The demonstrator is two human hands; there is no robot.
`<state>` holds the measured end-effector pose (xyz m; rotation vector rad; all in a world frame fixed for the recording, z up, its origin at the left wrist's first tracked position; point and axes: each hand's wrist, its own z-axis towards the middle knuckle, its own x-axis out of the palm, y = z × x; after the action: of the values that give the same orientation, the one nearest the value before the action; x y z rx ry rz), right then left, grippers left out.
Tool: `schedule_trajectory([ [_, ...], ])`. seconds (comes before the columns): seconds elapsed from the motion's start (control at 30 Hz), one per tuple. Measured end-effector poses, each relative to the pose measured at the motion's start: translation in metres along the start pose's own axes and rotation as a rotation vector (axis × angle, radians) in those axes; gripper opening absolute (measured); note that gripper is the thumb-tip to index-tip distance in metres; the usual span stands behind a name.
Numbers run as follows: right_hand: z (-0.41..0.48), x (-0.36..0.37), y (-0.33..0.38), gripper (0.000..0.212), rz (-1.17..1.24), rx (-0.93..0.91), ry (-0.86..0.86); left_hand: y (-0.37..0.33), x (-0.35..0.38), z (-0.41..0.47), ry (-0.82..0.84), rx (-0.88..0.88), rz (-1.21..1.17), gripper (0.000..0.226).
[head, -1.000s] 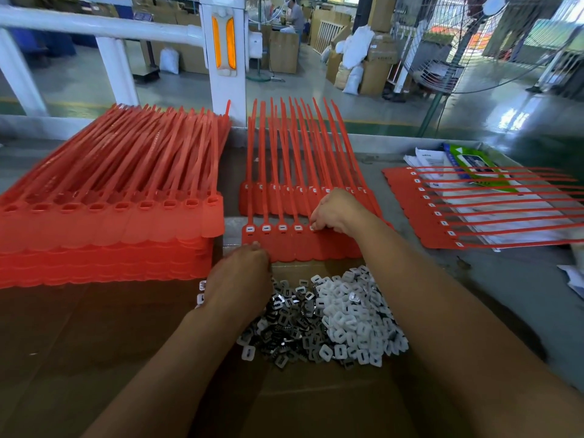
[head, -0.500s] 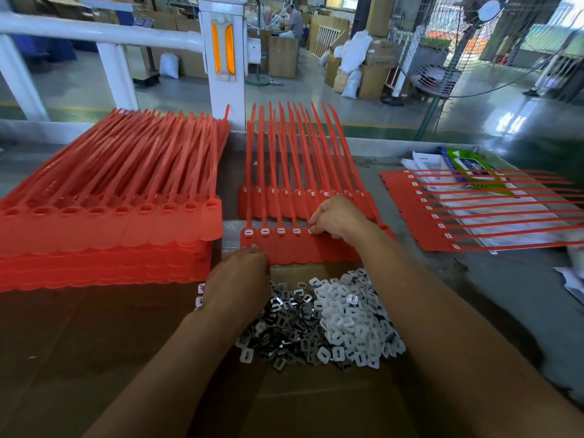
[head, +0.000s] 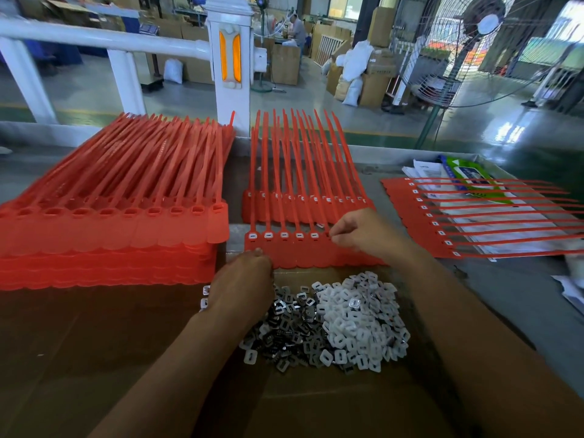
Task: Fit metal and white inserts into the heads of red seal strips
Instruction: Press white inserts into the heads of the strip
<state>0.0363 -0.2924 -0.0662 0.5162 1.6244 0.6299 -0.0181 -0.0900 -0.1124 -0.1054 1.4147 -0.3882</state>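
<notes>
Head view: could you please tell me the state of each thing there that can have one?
Front strip sheet: five heads fitted, from the left.
Middle stack: heads fitted.
Left stack: heads empty.
Right sheet: heads fitted.
Insert pile: loose, metal and white side by side.
Right hand: fingertips pinched at sixth head.
Left hand: over pile's edge, grip hidden.

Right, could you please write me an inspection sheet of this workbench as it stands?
Surface: grey bench, brown cardboard at the near side.
Job's things: red strip sheet in work, five heads fitted; metal inserts and white inserts piled on the cardboard; unfitted stack left; fitted sheet right.
Clutter: papers and green packet under the fitted sheet.
Hands: left hand at the piles' edge, fingers hidden; right hand fingertips at the sixth head, contents hidden.
Cables: nothing seen on the bench.
Surroundings: white railing, standing fan, cartons.
</notes>
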Motion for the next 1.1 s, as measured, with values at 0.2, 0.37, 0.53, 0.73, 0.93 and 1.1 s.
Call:
schedule_trajectory([
  [0.2, -0.02, -0.017, -0.007, 0.017, -0.169, 0.056, 0.215, -0.001, 0.0, 0.001, 0.008, -0.018, 0.0, 0.035],
  [0.37, -0.024, -0.018, -0.011, 0.022, -0.191, 0.101, 0.303, 0.0, 0.0, 0.001, 0.004, -0.017, 0.002, 0.035],
  [0.53, -0.026, -0.012, -0.012, 0.021, -0.187, 0.098, 0.287, 0.001, 0.0, 0.001, 0.007, -0.012, 0.007, 0.034],
  [0.73, -0.029, -0.015, -0.011, 0.014, -0.171, 0.092, 0.277, 0.0, 0.0, 0.001, 0.005, -0.014, 0.006, 0.032],
  [0.93, -0.028, -0.016, -0.015, 0.013, 0.02, 0.134, 0.249, 0.001, 0.0, 0.001, -0.002, -0.006, 0.002, 0.033],
  [1.1, -0.024, -0.016, -0.015, 0.015, 0.051, 0.129, 0.236, 0.001, -0.001, 0.001, 0.004, -0.002, 0.005, 0.033],
])
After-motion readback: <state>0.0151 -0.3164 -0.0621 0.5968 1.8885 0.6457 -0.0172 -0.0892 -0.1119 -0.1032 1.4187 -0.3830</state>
